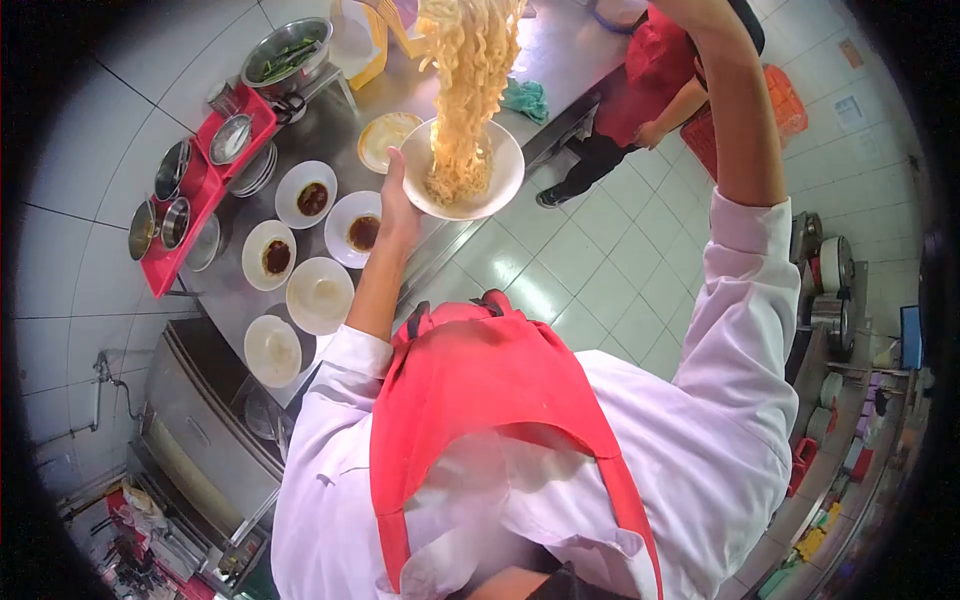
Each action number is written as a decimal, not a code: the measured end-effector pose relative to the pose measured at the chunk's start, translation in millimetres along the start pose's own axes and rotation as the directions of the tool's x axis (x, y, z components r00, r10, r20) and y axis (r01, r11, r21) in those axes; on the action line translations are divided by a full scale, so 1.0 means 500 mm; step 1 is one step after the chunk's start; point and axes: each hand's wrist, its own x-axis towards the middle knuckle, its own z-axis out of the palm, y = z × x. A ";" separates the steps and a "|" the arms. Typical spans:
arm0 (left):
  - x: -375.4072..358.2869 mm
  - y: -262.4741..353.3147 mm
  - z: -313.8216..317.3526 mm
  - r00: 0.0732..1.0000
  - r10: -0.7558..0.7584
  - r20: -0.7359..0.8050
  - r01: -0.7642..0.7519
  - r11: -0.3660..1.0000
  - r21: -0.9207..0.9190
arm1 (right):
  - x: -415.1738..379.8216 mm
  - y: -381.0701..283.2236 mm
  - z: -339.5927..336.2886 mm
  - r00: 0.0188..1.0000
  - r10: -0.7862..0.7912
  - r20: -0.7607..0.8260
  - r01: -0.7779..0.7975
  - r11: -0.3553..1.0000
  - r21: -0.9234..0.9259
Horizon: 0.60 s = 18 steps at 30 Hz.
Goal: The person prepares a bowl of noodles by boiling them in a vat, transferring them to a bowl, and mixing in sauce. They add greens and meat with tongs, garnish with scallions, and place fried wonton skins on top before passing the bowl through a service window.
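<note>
My left hand [397,200] grips the rim of a white bowl [500,185] held above the steel counter. A thick hank of yellow noodles [468,80] hangs down into the bowl from above. My right arm [740,130] is raised high; its hand is out of the frame at the top, so what it holds is hidden. I wear a white jacket and a red apron [480,390].
Several white bowls, some with dark sauce [311,197], stand on the steel counter [330,120]. A red tray [200,185] with steel cups and a steel bowl of greens [286,55] lie at the back. Another person in red [650,80] stands on the tiled floor.
</note>
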 end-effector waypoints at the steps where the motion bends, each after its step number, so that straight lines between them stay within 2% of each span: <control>1: 0.003 -0.002 0.004 1.000 0.017 -0.004 -0.017 1.000 0.009 | 0.003 0.001 -0.006 1.000 0.007 0.019 -0.008 1.000 0.010; 2: 0.008 -0.004 0.007 1.000 0.021 -0.008 -0.021 1.000 0.007 | 0.010 0.013 -0.012 1.000 0.003 0.023 -0.003 1.000 0.011; 4: 0.017 -0.009 0.014 1.000 0.015 -0.020 -0.015 1.000 -0.013 | 0.037 0.051 -0.026 0.974 -0.226 -0.001 0.226 0.974 0.013; 5: 0.022 -0.013 0.016 0.999 0.020 -0.025 -0.020 1.000 -0.014 | 0.050 0.067 -0.043 0.973 -0.232 0.002 0.231 0.973 0.016; 7: 0.035 -0.022 0.021 0.997 0.078 -0.005 -0.078 0.997 0.003 | 0.073 0.082 -0.073 0.968 -0.210 0.141 0.205 0.978 0.049; 8: 0.043 -0.025 0.021 0.996 0.085 -0.011 -0.085 0.996 0.002 | 0.075 0.082 -0.072 0.966 -0.217 0.144 0.212 0.976 0.053; 10: 0.055 -0.027 0.021 0.997 0.065 -0.045 -0.065 0.998 -0.012 | 0.075 0.077 -0.063 0.984 -0.048 -0.170 0.044 0.999 -0.025; 11: 0.060 -0.025 0.022 0.996 0.068 -0.055 -0.069 0.998 -0.014 | 0.088 0.079 -0.063 0.985 -0.052 -0.163 0.049 0.999 -0.019; 13: 0.072 -0.016 0.024 0.994 0.037 -0.105 -0.038 0.999 -0.006 | 0.115 0.081 -0.066 0.981 -0.160 -0.114 0.160 0.987 -0.010; 14: 0.085 -0.015 0.015 0.993 0.040 -0.106 -0.041 0.999 -0.006 | 0.125 0.091 -0.066 0.964 -0.214 -0.159 0.211 0.977 -0.038; 15: 0.103 -0.017 0.001 0.994 0.025 -0.102 -0.029 0.999 -0.041 | 0.136 0.100 -0.071 0.963 -0.214 -0.164 0.211 0.977 -0.039; 16: 0.118 -0.009 -0.005 0.996 0.007 -0.092 -0.013 0.997 -0.072 | 0.149 0.109 -0.083 0.972 -0.208 -0.106 0.195 0.973 -0.123; 17: 0.133 0.000 -0.007 0.997 0.003 -0.076 -0.008 0.998 -0.063 | 0.162 0.117 -0.095 0.980 -0.193 -0.053 0.178 0.961 -0.212; 18: 0.148 0.009 -0.007 0.996 0.031 -0.084 -0.035 0.999 -0.038 | 0.171 0.131 -0.097 0.980 -0.185 -0.069 0.166 0.960 -0.226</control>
